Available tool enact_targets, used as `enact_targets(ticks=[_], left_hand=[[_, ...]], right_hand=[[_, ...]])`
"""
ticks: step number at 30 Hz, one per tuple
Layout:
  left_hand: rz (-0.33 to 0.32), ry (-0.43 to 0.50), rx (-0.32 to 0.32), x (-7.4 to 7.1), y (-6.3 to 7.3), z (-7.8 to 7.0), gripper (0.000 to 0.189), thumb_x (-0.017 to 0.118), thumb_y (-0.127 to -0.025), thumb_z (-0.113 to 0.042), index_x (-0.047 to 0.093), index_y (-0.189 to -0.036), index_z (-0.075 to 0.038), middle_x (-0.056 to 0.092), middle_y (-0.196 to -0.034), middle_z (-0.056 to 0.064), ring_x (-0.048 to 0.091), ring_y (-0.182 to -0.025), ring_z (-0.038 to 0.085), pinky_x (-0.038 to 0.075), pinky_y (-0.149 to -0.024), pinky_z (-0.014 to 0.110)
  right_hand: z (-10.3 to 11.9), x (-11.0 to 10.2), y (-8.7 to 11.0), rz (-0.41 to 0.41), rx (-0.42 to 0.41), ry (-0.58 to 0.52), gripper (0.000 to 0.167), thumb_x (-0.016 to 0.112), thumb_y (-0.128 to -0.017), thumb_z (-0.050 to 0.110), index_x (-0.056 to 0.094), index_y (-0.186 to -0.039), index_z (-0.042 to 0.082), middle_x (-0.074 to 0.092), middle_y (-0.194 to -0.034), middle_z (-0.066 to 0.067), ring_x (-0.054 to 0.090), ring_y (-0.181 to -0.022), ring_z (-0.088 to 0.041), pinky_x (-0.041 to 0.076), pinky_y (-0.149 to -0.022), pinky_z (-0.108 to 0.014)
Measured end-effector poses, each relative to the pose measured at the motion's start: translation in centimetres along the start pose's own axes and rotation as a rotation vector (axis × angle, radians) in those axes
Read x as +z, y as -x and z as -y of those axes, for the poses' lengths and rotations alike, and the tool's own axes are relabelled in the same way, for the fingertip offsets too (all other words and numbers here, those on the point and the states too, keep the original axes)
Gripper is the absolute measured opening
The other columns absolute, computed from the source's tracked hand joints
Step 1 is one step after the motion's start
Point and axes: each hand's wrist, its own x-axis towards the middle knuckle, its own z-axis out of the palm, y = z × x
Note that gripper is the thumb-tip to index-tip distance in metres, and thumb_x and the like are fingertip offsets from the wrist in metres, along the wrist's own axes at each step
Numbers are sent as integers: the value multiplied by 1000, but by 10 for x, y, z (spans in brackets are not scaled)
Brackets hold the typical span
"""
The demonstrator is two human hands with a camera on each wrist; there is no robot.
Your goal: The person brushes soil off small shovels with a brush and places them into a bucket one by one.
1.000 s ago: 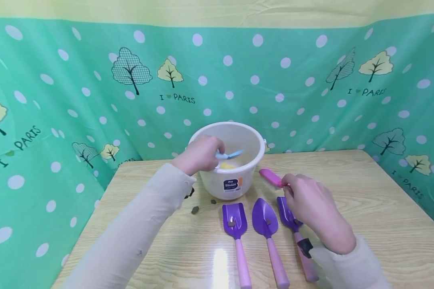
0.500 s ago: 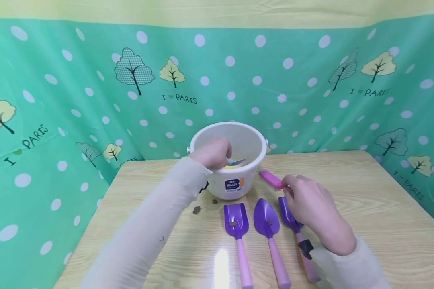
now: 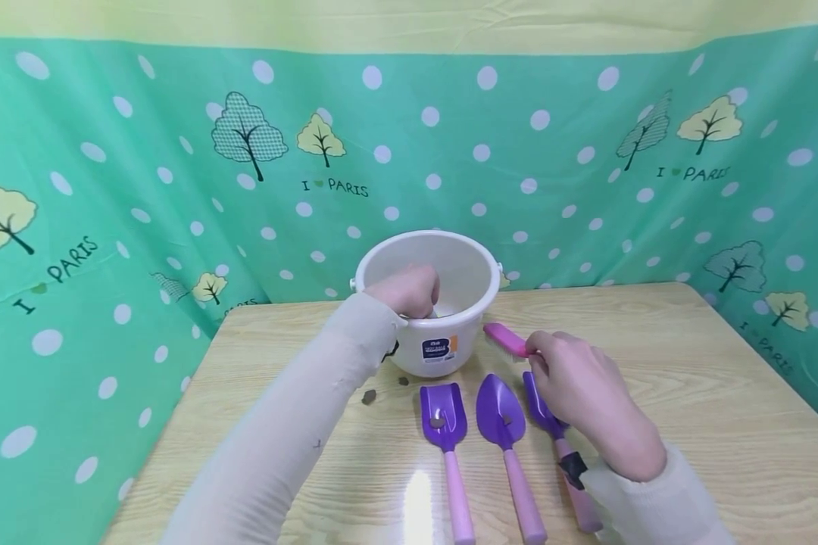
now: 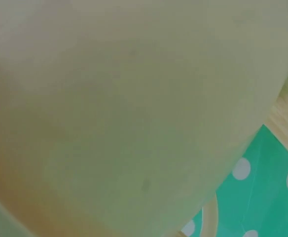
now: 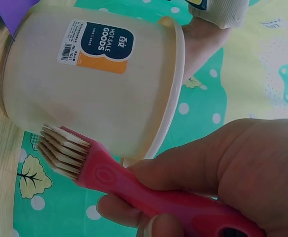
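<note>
My left hand (image 3: 409, 291) reaches over the near rim into a white bucket (image 3: 405, 356), its fingers curled and partly hidden. A small light-blue-handled tool in its grip is almost wholly hidden; a greyish sliver shows below the fingers. The bucket's pale wall (image 4: 144, 98) fills most of the left wrist view. My right hand (image 3: 582, 378) grips a pink brush (image 3: 506, 339) by its handle, right of the bucket. In the right wrist view, the clumped bristles (image 5: 62, 150) lie in front of the bucket's side; whether they touch it I cannot tell.
Three purple tools with pink handles lie on the wooden table: a square-ended shovel (image 3: 443, 405), a pointed trowel (image 3: 500, 409) and another shovel (image 3: 541, 409) partly under my right hand. Small dark lumps (image 3: 369, 397) lie left of them. A green dotted curtain (image 3: 409, 151) stands behind.
My left hand has moved right and lower into the bucket, and the blue tool, visible before, is now nearly hidden. My right hand with the brush has shifted slightly left.
</note>
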Motion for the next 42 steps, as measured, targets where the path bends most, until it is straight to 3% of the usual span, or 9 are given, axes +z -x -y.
enact_targets(ticks=[5, 12, 18, 21, 25, 31, 36, 42], left_hand=[[26, 33, 4, 0, 0, 1, 25, 64, -78, -2, 67, -102, -6, 65, -95, 5, 59, -87, 21, 50, -73, 32], [87, 86, -1, -2, 2, 1, 12, 69, -82, -13, 70, -94, -9, 67, -88, 4, 61, -83, 20, 51, -68, 31], [54, 68, 25, -4, 4, -1, 17, 68, -84, -17, 69, -99, -9, 66, -91, 3, 61, -86, 19, 50, -74, 31], [-10, 80, 45, -5, 7, -1, 16, 66, -86, -18, 68, -98, -7, 66, -89, 4, 60, -82, 19, 50, -73, 31], [-147, 115, 66, -5, 14, -3, 13, 62, -86, -15, 67, -94, -6, 65, -83, 5, 59, -74, 18, 49, -68, 29], [-358, 163, 88, 0, 31, -9, 20, 59, -86, -15, 64, -103, -6, 61, -82, 3, 59, -70, 16, 48, -62, 28], [-514, 125, 186, 7, 46, -11, 14, 60, -86, -16, 65, -95, -7, 60, -80, 2, 56, -70, 16, 46, -63, 28], [-632, 93, 291, 17, 65, -11, 10, 60, -85, -13, 65, -90, -6, 60, -83, 3, 53, -74, 16, 45, -68, 30]], right_hand=[[1, 0, 0, 9, 11, -2, 14, 61, -87, 5, 67, -99, 5, 58, -76, -6, 47, -56, -17, 38, -47, -28], [1, 0, -1, 6, 19, 0, 15, 61, -87, 5, 67, -100, 5, 58, -77, -7, 47, -55, -17, 38, -47, -28], [-1, 0, 0, -8, 12, 1, 14, 61, -86, 5, 67, -99, 5, 58, -77, -7, 46, -55, -17, 38, -47, -28], [-1, 0, 0, -13, 10, -1, 15, 60, -86, 5, 67, -99, 4, 58, -76, -7, 46, -54, -16, 37, -46, -27], [-2, 0, 0, -20, 10, -2, 16, 58, -86, 4, 67, -100, 4, 58, -76, -6, 45, -52, -16, 37, -45, -28], [-5, -1, 0, -34, 17, -9, 17, 58, -86, 5, 66, -100, 3, 58, -75, -6, 44, -50, -15, 36, -43, -28], [-6, -2, 0, -42, 13, -6, 15, 58, -86, 5, 66, -98, 3, 57, -73, -5, 45, -51, -16, 35, -43, -29], [-6, -2, -1, 1, 34, -14, 16, 64, -87, 9, 65, -102, 3, 57, -73, -4, 47, -54, -16, 37, -46, -29]])
